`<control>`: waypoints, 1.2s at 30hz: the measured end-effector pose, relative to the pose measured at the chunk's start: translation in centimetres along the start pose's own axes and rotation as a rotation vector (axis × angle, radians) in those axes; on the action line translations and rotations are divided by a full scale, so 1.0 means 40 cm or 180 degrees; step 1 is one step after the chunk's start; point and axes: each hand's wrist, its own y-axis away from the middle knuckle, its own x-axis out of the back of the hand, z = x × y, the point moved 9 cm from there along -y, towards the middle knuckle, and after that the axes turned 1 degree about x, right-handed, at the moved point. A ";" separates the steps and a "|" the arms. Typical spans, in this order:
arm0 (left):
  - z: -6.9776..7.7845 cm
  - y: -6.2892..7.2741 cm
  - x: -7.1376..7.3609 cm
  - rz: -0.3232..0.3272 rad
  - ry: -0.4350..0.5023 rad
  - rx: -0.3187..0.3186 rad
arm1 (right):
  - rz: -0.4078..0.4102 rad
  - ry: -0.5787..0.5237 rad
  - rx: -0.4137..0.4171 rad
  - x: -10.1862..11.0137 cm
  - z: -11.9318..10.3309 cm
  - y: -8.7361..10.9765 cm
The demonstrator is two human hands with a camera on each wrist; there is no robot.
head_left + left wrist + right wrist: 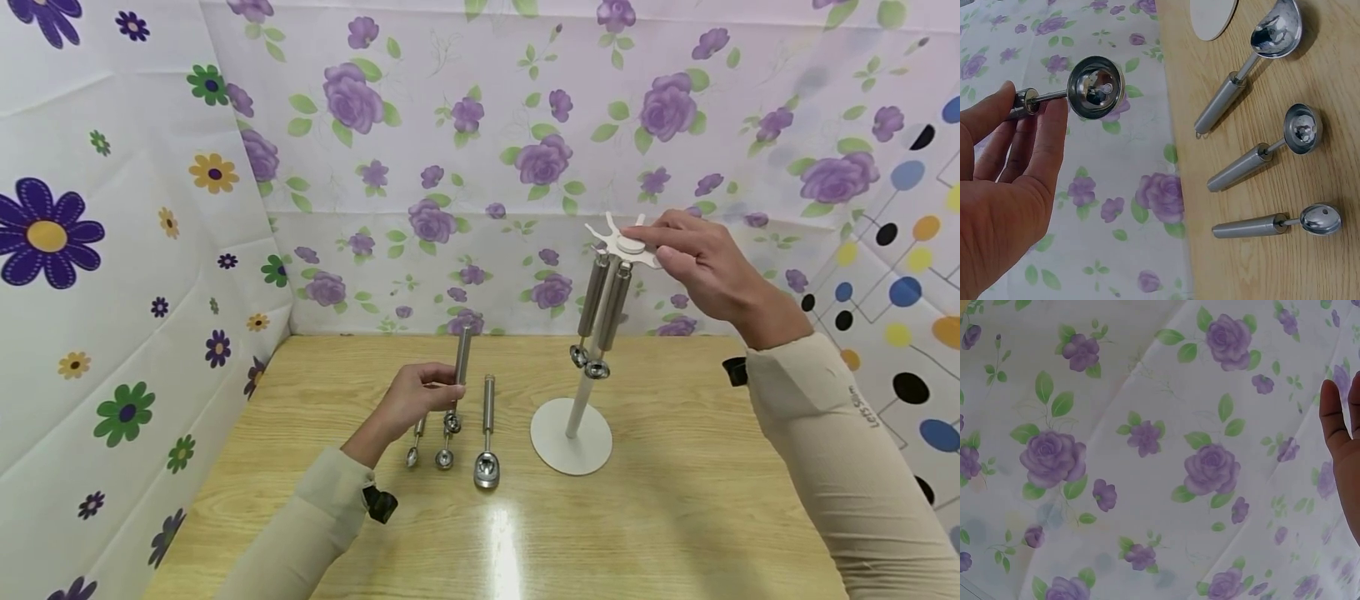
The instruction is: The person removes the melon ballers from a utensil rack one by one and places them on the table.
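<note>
Now, the left hand (420,393) pinches a scoop (462,354) at seven o'clock; hold it upright. The right hand (712,267), index finger (663,237) outstretched, should steady the two-o'clock rack (580,404).

Open worktop (675,450) stretches right of the white stand (558,446), with a gap between it and the large scoop (489,408). The left hand (418,390) and its raised scoop (462,358) obstruct two smaller scoops (1241,167); clearance behind the stand is uncertain.
</note>
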 end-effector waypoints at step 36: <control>-0.080 0.017 0.044 0.0189 0.0058 0.0175 | -0.0126 -0.0003 0.0041 -0.005 -0.005 -0.002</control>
